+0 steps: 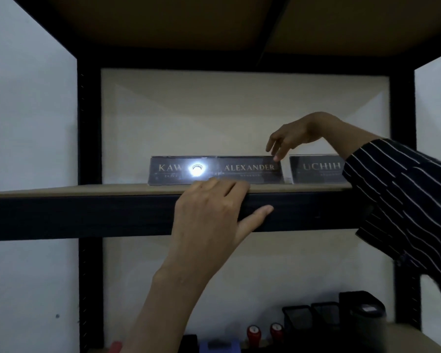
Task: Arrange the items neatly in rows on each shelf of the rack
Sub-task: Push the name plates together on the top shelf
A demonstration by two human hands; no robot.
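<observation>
On shelf (87, 191), nameplate (250, 170) touched by loose right hand (293, 135), left hand (209, 210) relaxed before it.

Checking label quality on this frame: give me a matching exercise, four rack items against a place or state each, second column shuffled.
1. KAW nameplate
2. ALEXANDER nameplate
3. UCHIH nameplate
4. red stamps

A. partly hidden by the striped sleeve
B. on the lower shelf
C. bright glare on its face
D. a fingertip of the right hand at its top right corner

Pairs: 1-C, 2-D, 3-A, 4-B.
</observation>
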